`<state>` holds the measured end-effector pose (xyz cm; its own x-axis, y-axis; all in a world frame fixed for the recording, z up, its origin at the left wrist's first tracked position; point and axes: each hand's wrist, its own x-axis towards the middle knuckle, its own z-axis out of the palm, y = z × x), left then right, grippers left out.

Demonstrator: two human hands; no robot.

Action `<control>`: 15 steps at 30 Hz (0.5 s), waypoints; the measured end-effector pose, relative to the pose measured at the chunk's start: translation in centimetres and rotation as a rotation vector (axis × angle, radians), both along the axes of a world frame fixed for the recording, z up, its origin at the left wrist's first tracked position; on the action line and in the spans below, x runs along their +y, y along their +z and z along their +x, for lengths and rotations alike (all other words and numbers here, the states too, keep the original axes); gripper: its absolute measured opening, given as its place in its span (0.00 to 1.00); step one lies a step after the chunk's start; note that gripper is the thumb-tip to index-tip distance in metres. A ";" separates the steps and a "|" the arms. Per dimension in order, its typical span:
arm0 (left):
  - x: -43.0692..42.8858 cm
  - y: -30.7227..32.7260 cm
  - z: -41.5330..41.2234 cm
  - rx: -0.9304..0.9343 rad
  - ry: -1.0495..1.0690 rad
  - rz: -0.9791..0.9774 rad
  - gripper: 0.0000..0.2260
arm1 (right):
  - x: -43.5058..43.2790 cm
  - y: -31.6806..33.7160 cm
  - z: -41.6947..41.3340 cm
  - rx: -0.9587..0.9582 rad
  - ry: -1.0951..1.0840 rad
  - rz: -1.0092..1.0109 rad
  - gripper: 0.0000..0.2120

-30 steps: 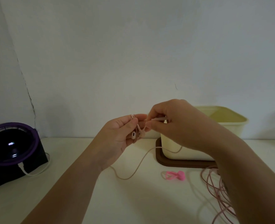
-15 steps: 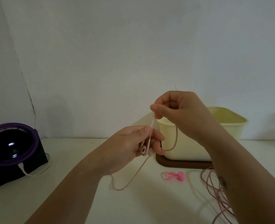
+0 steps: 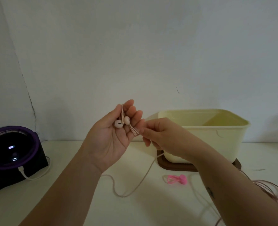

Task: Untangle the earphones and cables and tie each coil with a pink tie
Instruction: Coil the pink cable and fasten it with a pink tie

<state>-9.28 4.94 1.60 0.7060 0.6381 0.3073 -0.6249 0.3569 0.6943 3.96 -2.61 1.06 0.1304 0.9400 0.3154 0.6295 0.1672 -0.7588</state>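
**Entry: earphones, coiling in progress**

Head view. We log the left hand (image 3: 112, 136) raised palm-up above the table (image 3: 79, 201), fingers loosely curled, cradling both earbuds (image 3: 122, 122). Half a second ago it gripped them palm-down, lower. The right hand (image 3: 159, 137), then lifted high, now sits beside the left fingertips, thumb and forefinger pinched on the earphone cord (image 3: 144, 176), whose slack loops down onto the table. We judge winding is starting. Pink tie (image 3: 177, 179) lies unused before the cream box (image 3: 216, 136).
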 end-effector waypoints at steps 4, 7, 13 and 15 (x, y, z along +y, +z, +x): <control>0.0 -0.1 0.2 -0.005 0.079 -0.008 0.15 | -0.5 0.7 -0.5 -0.161 0.011 -0.017 0.17; 0.2 -0.2 0.4 -0.007 0.124 0.010 0.15 | -0.6 0.9 -0.6 -0.249 0.004 -0.034 0.12; 0.7 -0.9 0.8 0.036 0.152 0.079 0.16 | -1.0 0.7 -0.8 -0.424 0.014 -0.133 0.12; 0.8 -1.2 0.9 0.081 0.185 0.144 0.16 | -1.2 0.7 -0.9 -0.454 0.016 -0.167 0.13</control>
<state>-8.39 5.77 0.41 0.6070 0.7125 0.3520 -0.6110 0.1352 0.7800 3.06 -3.81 1.75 -0.0005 0.9834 0.1814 0.9014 0.0790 -0.4257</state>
